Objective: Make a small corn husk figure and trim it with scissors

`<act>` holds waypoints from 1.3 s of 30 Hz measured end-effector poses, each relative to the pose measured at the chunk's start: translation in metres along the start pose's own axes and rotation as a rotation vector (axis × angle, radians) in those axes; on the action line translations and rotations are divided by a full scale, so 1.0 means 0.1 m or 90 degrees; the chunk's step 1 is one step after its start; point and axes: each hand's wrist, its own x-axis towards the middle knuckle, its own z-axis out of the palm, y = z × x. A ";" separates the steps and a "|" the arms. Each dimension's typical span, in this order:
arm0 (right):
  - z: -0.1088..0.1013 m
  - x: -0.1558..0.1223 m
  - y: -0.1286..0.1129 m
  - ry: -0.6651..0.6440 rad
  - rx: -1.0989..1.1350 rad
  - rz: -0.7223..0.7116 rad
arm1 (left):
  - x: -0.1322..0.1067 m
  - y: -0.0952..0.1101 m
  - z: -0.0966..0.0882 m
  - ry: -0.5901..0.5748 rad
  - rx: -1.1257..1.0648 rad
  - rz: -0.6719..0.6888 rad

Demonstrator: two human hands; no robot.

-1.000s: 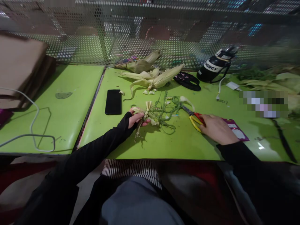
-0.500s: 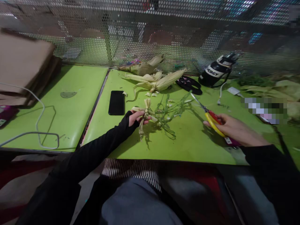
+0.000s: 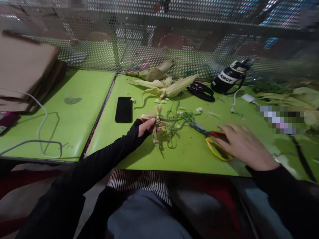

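Note:
My left hand (image 3: pixel 147 125) is closed on a small tied bundle of corn husk (image 3: pixel 156 123) held just above the green table (image 3: pixel 189 156). Green string (image 3: pixel 179 120) trails in a tangle from the bundle toward the right. My right hand (image 3: pixel 243 144), smeared by motion, grips red and yellow scissors (image 3: pixel 212 142) whose blades point left into the string. Both arms wear black sleeves.
A black phone (image 3: pixel 124 109) lies left of the bundle. Unhusked corn cobs (image 3: pixel 164 84) lie at the back by the perforated metal screen, next to a black pouch (image 3: pixel 200 91) and a black bottle (image 3: pixel 230 78). A white cable (image 3: pixel 41 132) and cardboard (image 3: pixel 23 76) sit on the left table.
My right hand lifted the scissors from the table, swung them up and back, and now brings them down leftward to the string. My left hand kept hold of the husk bundle.

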 end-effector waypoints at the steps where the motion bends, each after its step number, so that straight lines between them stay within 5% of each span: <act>1: -0.01 0.01 -0.22 0.040 0.101 -0.011 | -0.01 -0.01 0.02 0.002 0.017 0.014; 5: 0.00 0.15 -1.11 0.042 0.479 -0.037 | -0.04 -0.04 0.06 0.026 0.114 0.064; 9: 0.13 0.30 -1.52 0.022 0.679 -0.023 | -0.01 0.01 0.03 0.037 0.114 0.066; 14: 0.20 0.35 -1.53 -0.016 0.821 0.005 | 0.01 0.14 0.02 0.044 0.242 0.129; 20: 0.17 0.32 -1.60 0.102 0.719 0.032 | -0.02 0.10 0.05 0.102 0.344 0.247; 24: 0.15 0.32 -1.64 0.135 0.730 0.021 | -0.02 0.07 0.03 0.093 0.343 0.231; 32: 0.01 0.36 -1.43 0.090 0.568 -0.215 | -0.06 0.23 0.03 0.013 0.379 0.152; 39: -0.06 0.35 -1.36 0.064 0.534 -0.315 | -0.10 0.25 0.06 -0.038 0.471 0.173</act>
